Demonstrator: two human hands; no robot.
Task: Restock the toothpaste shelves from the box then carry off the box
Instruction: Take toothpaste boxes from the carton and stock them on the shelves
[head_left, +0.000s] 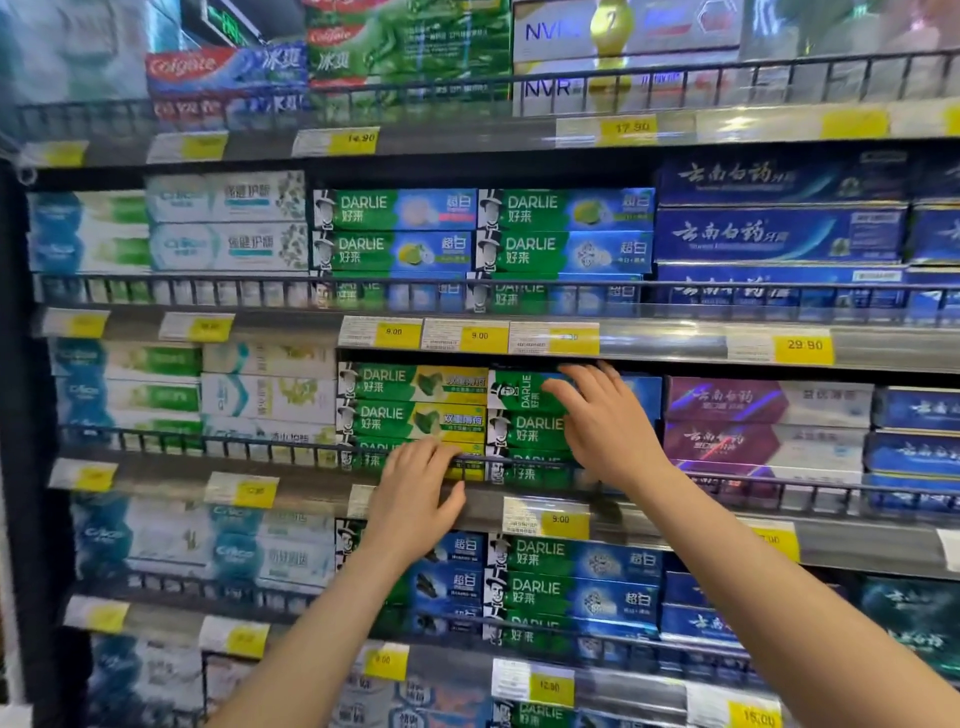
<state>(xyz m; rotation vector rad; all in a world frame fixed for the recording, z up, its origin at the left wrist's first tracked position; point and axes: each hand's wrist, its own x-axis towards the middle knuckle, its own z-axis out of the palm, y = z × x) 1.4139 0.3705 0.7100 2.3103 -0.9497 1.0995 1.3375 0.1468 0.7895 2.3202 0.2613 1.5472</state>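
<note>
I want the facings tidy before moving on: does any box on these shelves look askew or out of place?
Yes. The top Darlie box under the right hand sits tilted, its logo turned sideways, while the Darlie boxes beside and below it lie level. The left hand rests on the shelf rail. Nothing else stands out.

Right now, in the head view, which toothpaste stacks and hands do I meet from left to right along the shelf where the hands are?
Blue-green Crest boxes → white Crest boxes → green-yellow Darlie boxes, left hand just below → tilted Darlie box under the right hand → purple Yunnan Baiyao boxes → blue Yunnan Baiyao boxes.
</note>
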